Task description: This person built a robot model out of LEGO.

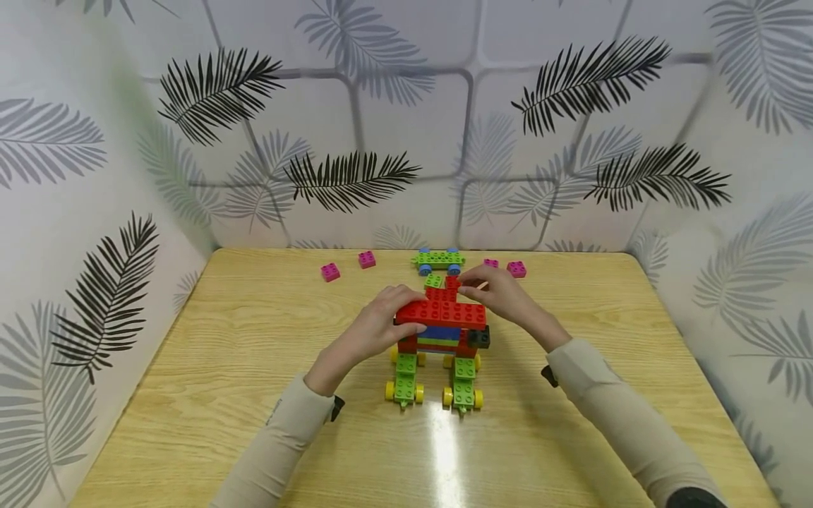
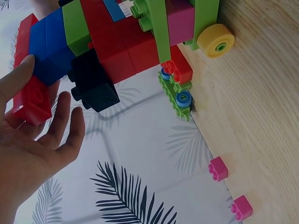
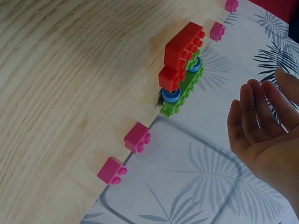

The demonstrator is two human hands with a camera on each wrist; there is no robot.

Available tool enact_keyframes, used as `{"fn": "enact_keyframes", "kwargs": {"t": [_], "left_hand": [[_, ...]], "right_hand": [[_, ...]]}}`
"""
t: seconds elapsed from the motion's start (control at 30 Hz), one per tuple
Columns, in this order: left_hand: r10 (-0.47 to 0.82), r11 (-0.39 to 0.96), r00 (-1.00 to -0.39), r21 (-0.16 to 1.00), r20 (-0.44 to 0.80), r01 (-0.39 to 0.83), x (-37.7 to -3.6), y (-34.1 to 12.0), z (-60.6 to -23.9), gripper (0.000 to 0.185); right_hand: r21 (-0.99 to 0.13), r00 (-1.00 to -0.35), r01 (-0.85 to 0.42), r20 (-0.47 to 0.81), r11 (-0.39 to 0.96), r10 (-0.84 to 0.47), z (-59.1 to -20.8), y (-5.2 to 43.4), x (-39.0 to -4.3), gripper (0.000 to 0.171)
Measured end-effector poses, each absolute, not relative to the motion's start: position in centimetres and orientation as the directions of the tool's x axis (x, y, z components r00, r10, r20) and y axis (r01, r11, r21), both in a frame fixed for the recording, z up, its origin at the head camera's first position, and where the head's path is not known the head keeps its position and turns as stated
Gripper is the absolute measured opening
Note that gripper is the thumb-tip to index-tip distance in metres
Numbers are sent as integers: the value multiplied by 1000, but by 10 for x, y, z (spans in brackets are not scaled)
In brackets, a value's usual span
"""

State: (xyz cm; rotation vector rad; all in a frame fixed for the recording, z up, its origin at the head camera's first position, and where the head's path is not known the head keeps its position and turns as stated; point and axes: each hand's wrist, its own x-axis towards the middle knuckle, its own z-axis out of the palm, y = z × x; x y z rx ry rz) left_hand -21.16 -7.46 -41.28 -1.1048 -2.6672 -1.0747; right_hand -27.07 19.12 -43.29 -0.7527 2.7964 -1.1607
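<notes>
The left hand pinches one end of the red roof, thumb on one side and fingers on the other. The right hand is loose, with bent fingers spread a little and nothing in it.

The toy is made of hard, shiny, boxy bricks, red, blue and green, with the roof on top. A black brick with round bumps sticks out at its right end. Green legs stand on round yellow wheels.

The toy is on the table, which has wavy wood lines. Just behind the toy are a red brick and a green brick, near the right hand. Past those is a flat green car with blue wheels. Pink bricks lie behind the toy, two to its left and two to its right. Farther back is a pale wall with feathery leaves on it. The left hand hides part of the roof from above.
</notes>
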Motion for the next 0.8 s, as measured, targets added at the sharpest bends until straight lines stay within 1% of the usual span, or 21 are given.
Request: {"fn": "enact_keyframes", "kwargs": {"t": [0.17,0.37,0.6,0.8], "left_hand": [[603,507,-742,578,292,639,-211,-74,-412,39],[602,500,-744,589,291,635,-211,-75,-413,40],[590,452,-751,650,296,611,-213,-75,-416,40],[592,433,-750,669,295,604,-214,-77,-418,40]], "right_hand": [[-665,-863,-453,160,594,-479,-438,187,-274,25],[-610,-830,-500,133,615,-542,-452,176,-288,30],[-514,-827,-525,120,678,-549,-474,163,-308,27],[-440,-830,-538,126,719,-544,-489,160,-319,28]]}}
